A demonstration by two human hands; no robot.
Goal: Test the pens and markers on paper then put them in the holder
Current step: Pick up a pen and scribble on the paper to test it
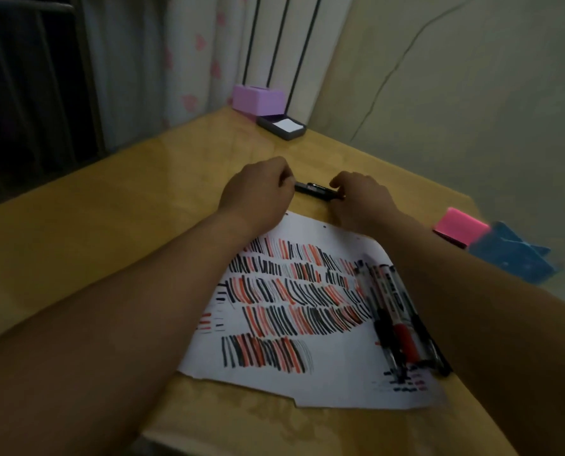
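Gripping one black marker point(317, 189) at both ends, the two hands sit just past the far edge of the white paper sheet point(333, 376). The left hand point(258, 189) curls round the marker's left end and the right hand point(360, 200) pinches its right end, so the barrel lies level between them. There's a pale label on that barrel, but the print is too blurred to read.

On the sheet itself are six rough rows of short red and black test strokes, plus a few small marks near its right corner. Along the sheet's right side lies a bundle of pens point(396, 317), side by side and touching: at least three, one with a red grip, the others black. There is lettering on their clear barrels, but it is not legible.

Beyond the sheet, at the far corner of the yellow wooden table point(110, 232), stand one lilac plastic box point(258, 100) and one dark tray holding white notes point(282, 126). Right of the sheet sit one pink block point(460, 225) and one blue container point(511, 255).
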